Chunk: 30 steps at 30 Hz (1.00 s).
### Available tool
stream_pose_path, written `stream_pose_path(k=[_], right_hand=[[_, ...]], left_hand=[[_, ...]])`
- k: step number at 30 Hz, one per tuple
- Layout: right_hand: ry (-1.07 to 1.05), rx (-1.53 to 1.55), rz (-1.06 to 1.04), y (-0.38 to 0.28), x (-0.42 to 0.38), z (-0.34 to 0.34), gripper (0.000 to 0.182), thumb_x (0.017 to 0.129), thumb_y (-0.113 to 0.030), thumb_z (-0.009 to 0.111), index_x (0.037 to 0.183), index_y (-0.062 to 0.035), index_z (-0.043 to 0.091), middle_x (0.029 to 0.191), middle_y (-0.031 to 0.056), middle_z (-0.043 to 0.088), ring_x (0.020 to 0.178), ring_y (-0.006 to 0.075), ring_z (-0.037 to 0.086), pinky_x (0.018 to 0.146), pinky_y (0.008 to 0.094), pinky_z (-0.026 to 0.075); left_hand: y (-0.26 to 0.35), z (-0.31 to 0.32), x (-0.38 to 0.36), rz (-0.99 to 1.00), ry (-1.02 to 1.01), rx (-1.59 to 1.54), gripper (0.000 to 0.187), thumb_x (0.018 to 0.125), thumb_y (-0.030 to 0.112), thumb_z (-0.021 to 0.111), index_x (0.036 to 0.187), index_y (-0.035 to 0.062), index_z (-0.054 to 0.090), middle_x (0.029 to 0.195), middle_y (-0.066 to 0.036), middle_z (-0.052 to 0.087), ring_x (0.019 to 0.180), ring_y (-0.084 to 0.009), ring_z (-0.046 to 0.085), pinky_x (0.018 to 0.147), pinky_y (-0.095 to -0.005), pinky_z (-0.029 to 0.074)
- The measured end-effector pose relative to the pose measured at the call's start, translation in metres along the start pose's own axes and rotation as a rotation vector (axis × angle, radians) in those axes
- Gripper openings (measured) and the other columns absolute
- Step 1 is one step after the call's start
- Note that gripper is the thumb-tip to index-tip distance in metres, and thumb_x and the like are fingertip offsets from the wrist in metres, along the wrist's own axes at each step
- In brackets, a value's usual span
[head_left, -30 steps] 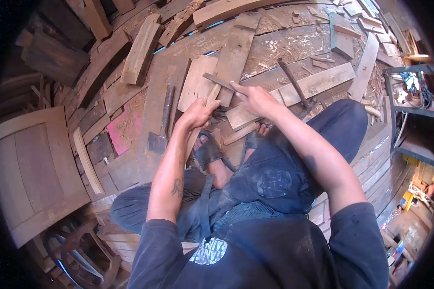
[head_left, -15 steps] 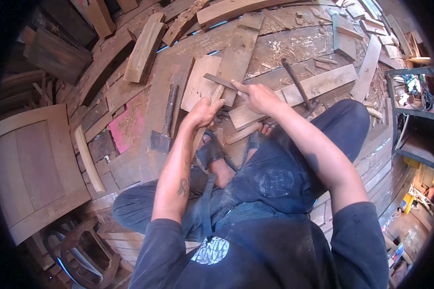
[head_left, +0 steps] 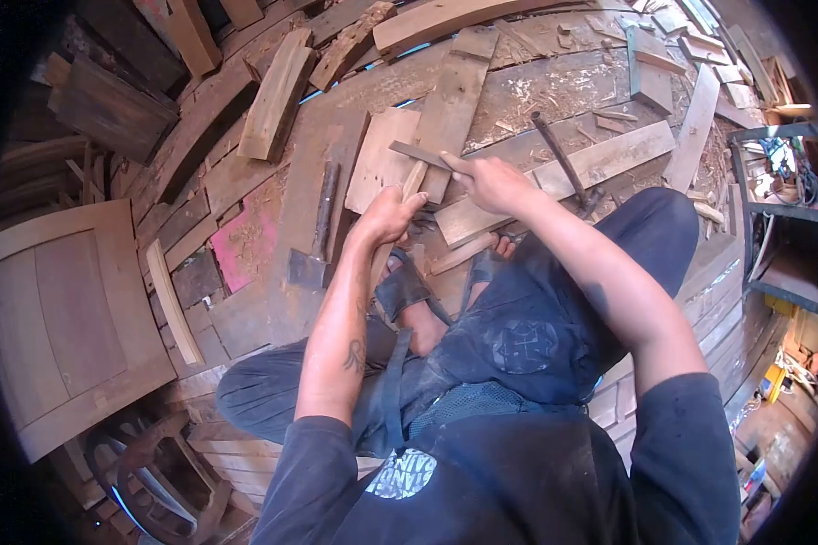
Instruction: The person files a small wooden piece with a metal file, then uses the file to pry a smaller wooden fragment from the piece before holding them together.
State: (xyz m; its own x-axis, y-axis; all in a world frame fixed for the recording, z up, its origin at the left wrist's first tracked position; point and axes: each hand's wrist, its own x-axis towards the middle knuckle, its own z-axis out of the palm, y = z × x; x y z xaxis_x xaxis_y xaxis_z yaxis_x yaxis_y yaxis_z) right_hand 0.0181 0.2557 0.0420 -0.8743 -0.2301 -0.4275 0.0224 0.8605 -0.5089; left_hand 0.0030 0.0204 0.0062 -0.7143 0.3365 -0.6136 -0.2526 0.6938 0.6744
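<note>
My left hand (head_left: 384,218) is closed around a narrow wooden strip (head_left: 414,175), whose far end sticks out past my fingers. The strip's near part runs back along my forearm. In my right hand (head_left: 498,188) is the handle of a flat, dark file (head_left: 416,153). The file's blade lies across the far end of the strip and seems to touch it. Beneath the hands is a pale board (head_left: 373,163), beside a longer plank (head_left: 463,82).
A hammer (head_left: 559,156) rests across a light plank (head_left: 609,163) to the right. Another dark metal tool (head_left: 325,213) lies at left. A panelled wooden door piece (head_left: 73,318) stands far left, and a metal shelf (head_left: 782,213) far right. Shavings and offcuts litter the floor.
The whole view has shifted slightly. Both hands keep their hold, and the file still crosses the strip's end with hardly any visible movement.
</note>
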Motion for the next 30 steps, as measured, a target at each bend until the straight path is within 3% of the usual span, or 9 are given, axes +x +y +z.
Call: stream_pose_path(k=[4, 7, 10, 13, 20, 23, 24, 27, 30], right_hand=[[0.049, 0.087, -0.071, 0.033, -0.050, 0.012, 0.048, 0.107, -0.029, 0.047, 0.154, -0.0263, 0.048, 0.112, 0.0263, 0.071, 0.107, 0.0452, 0.068, 0.095, 0.0539, 0.052], [-0.047, 0.131, 0.056, 0.007, -0.038, 0.013, 0.047, 0.107, -0.028, 0.048, 0.154, -0.0266, 0.049, 0.110, 0.0276, 0.071, 0.107, 0.0454, 0.068, 0.094, 0.0535, 0.053], [0.087, 0.075, -0.020, -0.002, 0.010, 0.030, 0.047, 0.107, -0.029, 0.048, 0.154, -0.0274, 0.048, 0.109, 0.0281, 0.071, 0.105, 0.0462, 0.068, 0.093, 0.0537, 0.053], [0.062, 0.011, -0.035, -0.009, 0.027, 0.021, 0.047, 0.106, -0.029, 0.049, 0.154, -0.0275, 0.049, 0.107, 0.0285, 0.071, 0.103, 0.0468, 0.068, 0.092, 0.0540, 0.053], [0.012, 0.140, -0.068, 0.027, -0.051, 0.011, 0.048, 0.105, -0.028, 0.050, 0.153, -0.0275, 0.049, 0.110, 0.0278, 0.071, 0.105, 0.0469, 0.068, 0.092, 0.0541, 0.053], [0.050, 0.149, -0.031, 0.021, -0.034, 0.017, 0.048, 0.106, -0.029, 0.049, 0.154, -0.0261, 0.049, 0.109, 0.0276, 0.071, 0.104, 0.0473, 0.068, 0.092, 0.0545, 0.053], [0.085, 0.123, -0.028, 0.014, -0.012, 0.028, 0.048, 0.106, -0.029, 0.049, 0.154, -0.0257, 0.049, 0.108, 0.0276, 0.072, 0.104, 0.0475, 0.068, 0.091, 0.0546, 0.053], [0.083, 0.040, -0.006, -0.008, 0.018, 0.025, 0.048, 0.106, -0.030, 0.048, 0.154, -0.0255, 0.048, 0.107, 0.0278, 0.072, 0.102, 0.0478, 0.068, 0.091, 0.0549, 0.053], [0.046, 0.012, 0.005, -0.003, 0.002, 0.015, 0.047, 0.106, -0.029, 0.049, 0.153, -0.0272, 0.050, 0.109, 0.0290, 0.071, 0.106, 0.0476, 0.067, 0.092, 0.0532, 0.053]], left_hand=[[0.000, 0.001, 0.000, -0.040, 0.004, -0.031, 0.053, 0.099, 0.044, 0.065, 0.092, -0.0084, 0.063, 0.063, -0.009, 0.059, 0.052, -0.0181, 0.058, 0.049, -0.0387, 0.045], [0.005, -0.001, -0.004, -0.032, 0.034, 0.003, 0.055, 0.099, 0.044, 0.065, 0.090, -0.0095, 0.059, 0.060, -0.010, 0.058, 0.052, -0.0188, 0.058, 0.048, -0.0398, 0.044], [-0.004, 0.003, 0.005, -0.020, 0.062, 0.051, 0.053, 0.099, 0.043, 0.065, 0.090, -0.0092, 0.060, 0.060, -0.009, 0.059, 0.050, -0.0191, 0.058, 0.048, -0.0400, 0.044], [-0.004, -0.001, 0.003, 0.022, 0.022, 0.030, 0.055, 0.098, 0.039, 0.065, 0.091, -0.0147, 0.063, 0.065, -0.019, 0.065, 0.058, -0.0275, 0.068, 0.057, -0.0437, 0.051], [0.002, -0.002, -0.002, -0.021, -0.029, -0.057, 0.054, 0.099, 0.039, 0.063, 0.091, -0.0142, 0.062, 0.065, -0.018, 0.065, 0.057, -0.0264, 0.067, 0.058, -0.0440, 0.051], [0.003, 0.002, -0.001, 0.009, 0.105, 0.137, 0.065, 0.098, 0.050, 0.063, 0.099, -0.0150, 0.065, 0.085, -0.028, 0.071, 0.083, -0.0340, 0.073, 0.076, -0.0460, 0.055], [0.006, 0.000, -0.001, -0.049, 0.050, 0.129, 0.069, 0.097, 0.052, 0.062, 0.105, -0.0173, 0.065, 0.101, -0.037, 0.070, 0.100, -0.0393, 0.071, 0.090, -0.0475, 0.052], [-0.005, 0.001, 0.004, 0.045, 0.132, 0.157, 0.068, 0.097, 0.051, 0.063, 0.106, -0.0166, 0.065, 0.097, -0.033, 0.071, 0.095, -0.0372, 0.072, 0.086, -0.0462, 0.053], [0.007, -0.002, -0.005, 0.010, 0.034, 0.076, 0.064, 0.098, 0.049, 0.062, 0.105, -0.0147, 0.067, 0.081, -0.027, 0.070, 0.083, -0.0345, 0.072, 0.079, -0.0466, 0.053]])
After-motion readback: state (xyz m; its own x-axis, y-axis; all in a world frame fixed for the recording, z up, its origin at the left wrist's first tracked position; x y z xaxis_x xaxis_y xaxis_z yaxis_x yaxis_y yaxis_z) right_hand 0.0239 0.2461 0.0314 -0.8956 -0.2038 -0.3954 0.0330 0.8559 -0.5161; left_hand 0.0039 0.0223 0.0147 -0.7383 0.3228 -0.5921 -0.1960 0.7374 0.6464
